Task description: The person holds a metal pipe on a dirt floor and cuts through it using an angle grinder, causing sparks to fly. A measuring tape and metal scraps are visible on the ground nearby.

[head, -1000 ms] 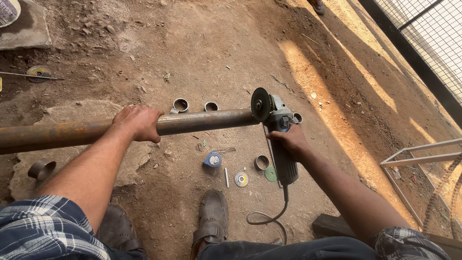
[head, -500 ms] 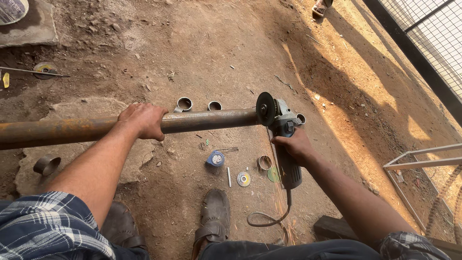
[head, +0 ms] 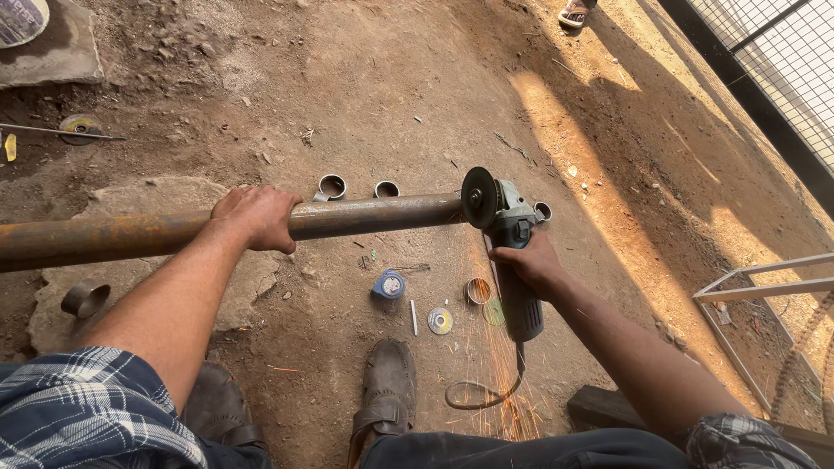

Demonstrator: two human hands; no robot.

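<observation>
A long rusty steel pipe (head: 365,217) runs from the left edge to mid-frame, above the dirt ground. My left hand (head: 256,215) grips it from above near its middle. My right hand (head: 526,260) holds a grey-green angle grinder (head: 512,252) by its body. The grinder's disc (head: 479,198) touches the pipe's right end, and orange sparks (head: 495,365) spray down toward me. The grinder's black cord (head: 478,395) loops on the ground by my shoe (head: 387,382).
Short cut pipe rings (head: 332,186) lie on the ground beyond the pipe, one (head: 477,290) below it and one (head: 84,299) at the left. A blue tape measure (head: 389,284) and a disc (head: 440,320) lie near my foot. A metal frame (head: 764,287) stands at the right; a mesh fence (head: 782,61) lies beyond.
Sparks now fly from the disc at the pipe's end; none showed before. My hands and the pipe have kept their places; the view shifted slightly.
</observation>
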